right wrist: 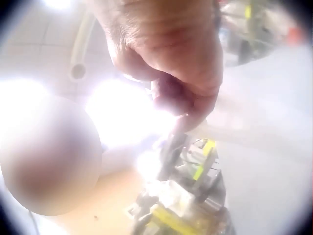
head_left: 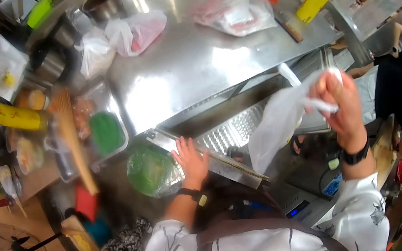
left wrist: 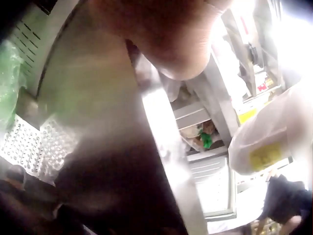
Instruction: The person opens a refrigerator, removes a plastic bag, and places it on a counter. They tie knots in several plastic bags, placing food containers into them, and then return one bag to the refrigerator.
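My right hand (head_left: 336, 100) is raised at the right of the head view and grips the top of a thin white plastic bag (head_left: 277, 119), which hangs down to the left. In the right wrist view, the fingers of that hand (right wrist: 171, 54) are curled, and the bag (right wrist: 264, 117) fills the right side as a pale sheet. My left hand (head_left: 192, 162) has its fingers spread and rests at the edge of a pulled-out stainless steel panel (head_left: 236, 169). The left wrist view shows part of this hand (left wrist: 171, 44) above the metal edge (left wrist: 168, 132).
A steel counter (head_left: 188, 75) lies ahead with several filled plastic bags (head_left: 236, 11). A green bagged bundle (head_left: 148, 171) is left of my left hand, below a metal tray (head_left: 117, 106). A scale (head_left: 297, 210) stands near my body. Another person (head_left: 398, 85) is at the right.
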